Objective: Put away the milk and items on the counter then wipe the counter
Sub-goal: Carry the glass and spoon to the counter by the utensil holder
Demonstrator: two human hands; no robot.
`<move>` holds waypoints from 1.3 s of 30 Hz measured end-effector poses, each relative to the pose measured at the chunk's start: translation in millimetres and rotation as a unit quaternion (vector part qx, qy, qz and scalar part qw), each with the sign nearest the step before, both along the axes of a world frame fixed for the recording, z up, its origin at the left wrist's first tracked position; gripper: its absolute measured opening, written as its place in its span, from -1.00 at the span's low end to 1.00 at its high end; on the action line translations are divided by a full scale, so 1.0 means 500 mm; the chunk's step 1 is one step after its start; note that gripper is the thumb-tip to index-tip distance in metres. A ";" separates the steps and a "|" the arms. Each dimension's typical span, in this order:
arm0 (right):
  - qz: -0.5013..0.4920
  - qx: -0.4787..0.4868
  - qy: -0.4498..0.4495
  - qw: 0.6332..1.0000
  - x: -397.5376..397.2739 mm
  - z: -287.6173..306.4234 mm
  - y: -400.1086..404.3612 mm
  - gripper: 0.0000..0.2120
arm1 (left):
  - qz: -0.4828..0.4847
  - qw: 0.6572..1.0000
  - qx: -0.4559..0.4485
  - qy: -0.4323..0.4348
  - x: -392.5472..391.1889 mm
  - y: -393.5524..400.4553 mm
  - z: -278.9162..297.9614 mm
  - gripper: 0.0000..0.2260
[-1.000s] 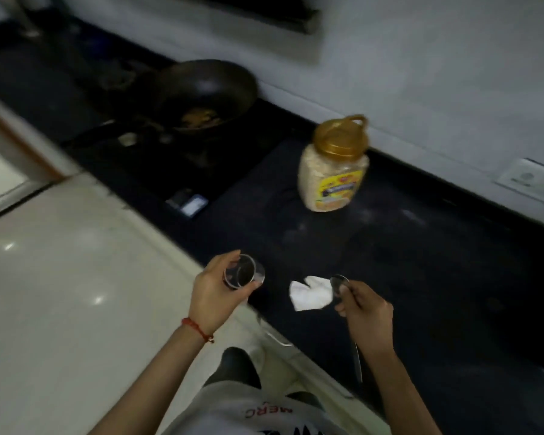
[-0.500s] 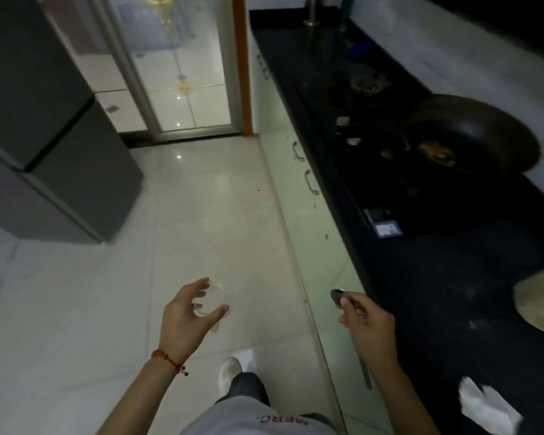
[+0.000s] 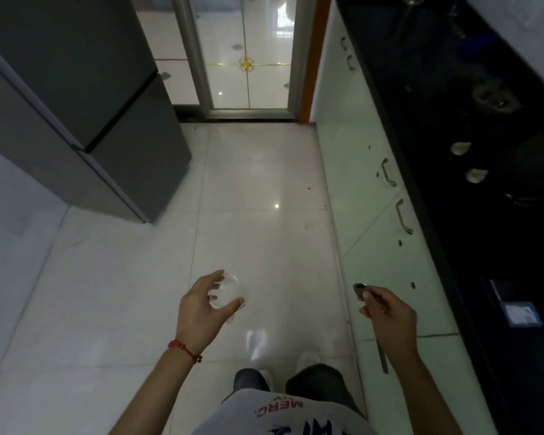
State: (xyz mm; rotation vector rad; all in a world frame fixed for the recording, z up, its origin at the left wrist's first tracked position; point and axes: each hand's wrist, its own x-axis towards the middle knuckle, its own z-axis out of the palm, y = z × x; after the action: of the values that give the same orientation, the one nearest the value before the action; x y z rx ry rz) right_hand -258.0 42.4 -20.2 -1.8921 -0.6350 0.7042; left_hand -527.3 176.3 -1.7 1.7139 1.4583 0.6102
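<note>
My left hand (image 3: 203, 312) grips a small clear glass (image 3: 227, 291) over the pale tiled floor, thumb and fingers curled round it. My right hand (image 3: 388, 312) holds a metal spoon (image 3: 360, 290); its bowl sticks out past my fingers and its handle shows below my wrist. The black counter (image 3: 471, 127) runs along the right side, away from both hands. No milk, jar or cloth is in view.
A grey fridge (image 3: 85, 98) stands at the left. A glass door (image 3: 248, 54) with an orange frame is ahead. Pale green cabinets (image 3: 358, 171) with metal handles sit under the counter. A stove burner (image 3: 492, 97) and two white knobs (image 3: 467, 161) lie on the counter.
My view has swung left, away from the counter, to face down the kitchen floor towards the door. The jar, wok and white cloth have left the view. Both hands keep their hold.
</note>
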 end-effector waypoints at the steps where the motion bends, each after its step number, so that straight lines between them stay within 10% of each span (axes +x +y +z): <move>1: 0.004 -0.001 0.005 1.000 0.011 -0.006 0.026 -0.83 | 0.002 1.000 -0.002 -0.001 0.010 0.027 -0.005 -0.49; 26: 0.133 -0.030 -0.019 0.990 0.280 -0.079 0.974 -0.85 | 0.132 0.988 -0.041 0.066 0.184 0.792 -0.107 -0.50; 39: -0.023 0.002 0.059 0.998 0.447 -0.029 1.341 -0.77 | -0.040 0.999 0.011 0.022 0.461 1.406 -0.018 -0.45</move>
State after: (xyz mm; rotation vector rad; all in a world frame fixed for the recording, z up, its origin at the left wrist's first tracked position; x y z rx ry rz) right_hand -34.4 713.0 -34.5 -1.8405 -0.5150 0.7785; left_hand -296.7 879.3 -10.5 1.8038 1.4104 0.5514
